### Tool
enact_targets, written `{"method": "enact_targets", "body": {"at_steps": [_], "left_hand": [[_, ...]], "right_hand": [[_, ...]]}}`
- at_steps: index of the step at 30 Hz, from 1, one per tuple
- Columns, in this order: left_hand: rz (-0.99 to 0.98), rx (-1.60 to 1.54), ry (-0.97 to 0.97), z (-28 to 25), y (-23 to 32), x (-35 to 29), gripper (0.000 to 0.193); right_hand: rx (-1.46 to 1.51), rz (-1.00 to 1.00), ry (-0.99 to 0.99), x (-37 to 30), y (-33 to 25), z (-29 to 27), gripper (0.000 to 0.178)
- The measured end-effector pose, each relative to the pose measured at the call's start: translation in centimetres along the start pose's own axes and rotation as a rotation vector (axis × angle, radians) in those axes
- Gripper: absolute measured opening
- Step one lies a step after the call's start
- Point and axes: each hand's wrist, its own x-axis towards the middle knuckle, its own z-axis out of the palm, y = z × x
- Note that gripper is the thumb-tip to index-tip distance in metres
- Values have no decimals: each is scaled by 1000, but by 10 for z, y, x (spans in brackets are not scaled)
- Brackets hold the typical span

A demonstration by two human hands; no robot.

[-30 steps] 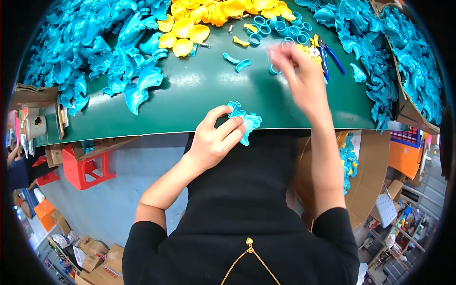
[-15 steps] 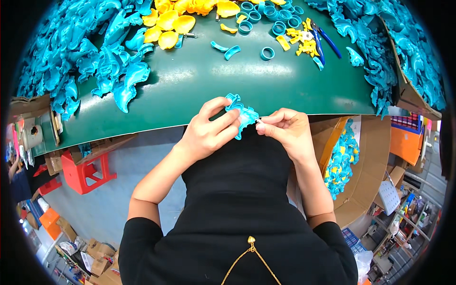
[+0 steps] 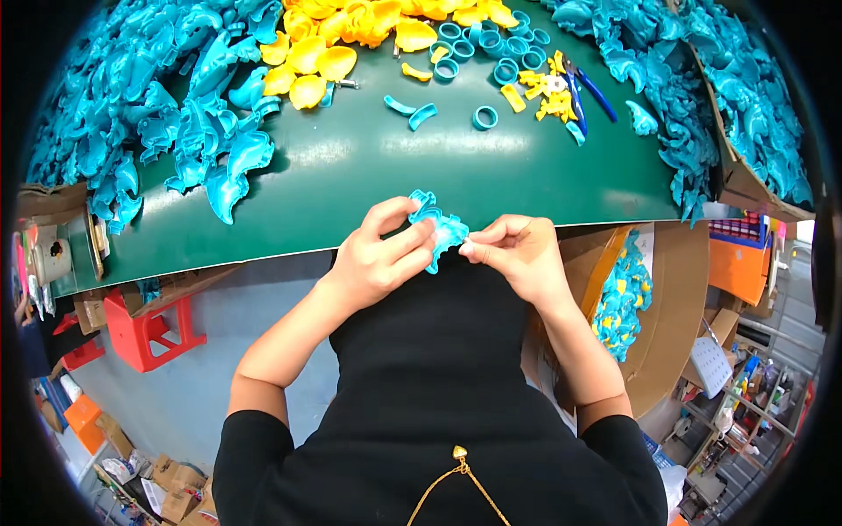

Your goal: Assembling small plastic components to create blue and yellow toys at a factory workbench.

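Observation:
In front of me, at the near edge of the table, is a turquoise moulded plastic shell piece [image 3: 449, 231] with a wavy outline. My left hand [image 3: 386, 250] grips it from the left, fingers over its edge. The thumb and forefinger of my right hand [image 3: 516, 252] are pinched together against the right end of the piece. Whatever lies between those fingertips is too small to make out. Farther back on the table are loose turquoise rings [image 3: 484, 117], short curved strips [image 3: 423, 116] and blue-handled pliers [image 3: 575, 101].
Turquoise shells [image 3: 197, 131] are heaped at the left, and more fill a carton [image 3: 750, 167] at the right. Yellow shell pieces [image 3: 335, 64] lie at the back. Below the table stand a carton [image 3: 671, 320] of turquoise-and-yellow pieces and a red stool [image 3: 132, 333].
The view has shifted slightly. Both hands remain at the turquoise piece, and the right fingertips sit closer against its end. A small pale bit seen at those fingertips before is now hidden.

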Motion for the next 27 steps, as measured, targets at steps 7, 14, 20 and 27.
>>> {"method": "enact_targets", "body": {"at_steps": [7,14,20,27], "left_hand": [[-61,-25,22,4,2,-4,15],[-155,-19,-77,-16,7,11,24],[-167,234,-280,-28,25,30,30],[-277,453,-213,-6,20,47,25]], "right_hand": [[-57,-16,56,2,1,7,11],[-438,-167,-122,18,-43,-20,17],[-909,-928,291,129,-82,-40,17],[-1130,-961,52,197,-101,-32,15]]}}
